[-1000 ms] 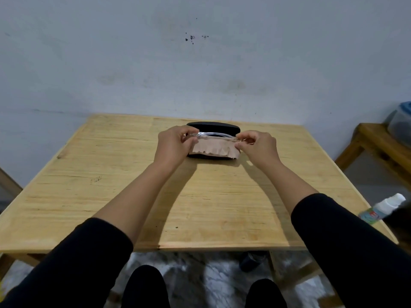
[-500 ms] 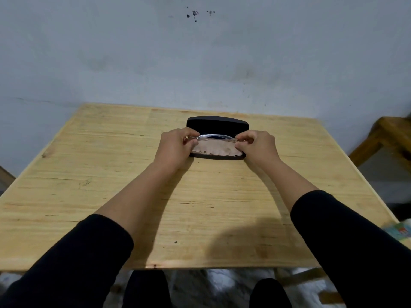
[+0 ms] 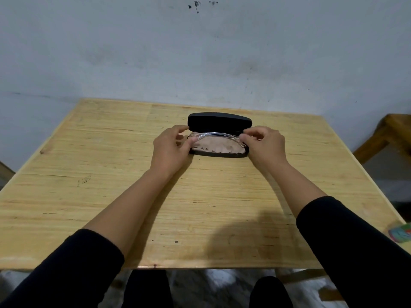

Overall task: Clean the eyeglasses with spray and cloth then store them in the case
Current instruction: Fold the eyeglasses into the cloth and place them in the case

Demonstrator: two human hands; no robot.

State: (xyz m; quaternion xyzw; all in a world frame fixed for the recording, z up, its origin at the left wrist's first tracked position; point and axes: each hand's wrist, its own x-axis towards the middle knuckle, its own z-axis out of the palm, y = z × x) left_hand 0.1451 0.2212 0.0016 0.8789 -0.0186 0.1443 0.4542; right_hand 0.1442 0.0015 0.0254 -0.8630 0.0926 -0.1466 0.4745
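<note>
Head view, looking down along both forearms: the left hand point(image 3: 170, 150) sits at the left end of an open black case point(image 3: 219, 125), its fingers curled in with thumb and fingertips pinching the left end of the clear-framed eyeglasses point(image 3: 216, 136). The right hand point(image 3: 265, 144) mirrors it at the right end of the case, fingers bent, the fingertips closed on the right end of the frame. Between the two hands the glasses lie folded across the lower half of the case, just above a pinkish-tan cloth point(image 3: 216, 147) that is bunched inside it and fills most of the tray. Whether the frame already rests on the cloth or is held slightly off it cannot be told. The lid of the case stands raised behind the glasses, its dark outer face toward the wall.

The case sits on a pale wooden table point(image 3: 111, 196), toward the far middle of the top, and both forearms reach over the table to it, with black sleeves point(image 3: 355, 241) pushed back below the elbows. At the right edge of the table, partly cut off by the frame, lies a small object with a teal and red label point(image 3: 401, 234); what it is cannot be made out. A wooden piece of furniture point(image 3: 387, 138) stands to the right beyond the table, and a grey-white wall point(image 3: 200, 52) with a few dark marks rises behind.
</note>
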